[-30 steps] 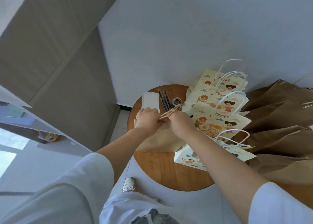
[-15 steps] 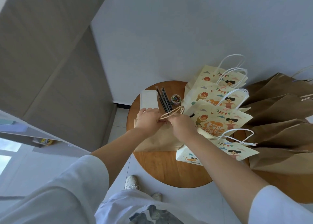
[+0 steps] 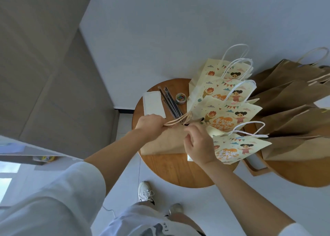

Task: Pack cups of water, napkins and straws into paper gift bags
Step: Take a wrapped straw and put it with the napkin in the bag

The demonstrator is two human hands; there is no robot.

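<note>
Head view: the plain brown bag point(image 3: 167, 143) is seen lying flat on the round wooden counter point(image 3: 175, 171), its twisted handle point(image 3: 176, 121) gripped by the left hand point(image 3: 150, 126); the right hand point(image 3: 200, 144), joined to the left at that handle half a second earlier, has been drawn back over the bag's mouth, fingers curled, and whether anything is pinched cannot be told; napkins point(image 3: 154, 104) and dark straws point(image 3: 171, 103) lie unpacked just beyond; no cup is shown; opening the bag is judged the step in hand, with nothing yet packed.

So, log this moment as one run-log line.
left hand: grips handle of flat brown paper bag | right hand: at bag mouth, grip unclear
</note>
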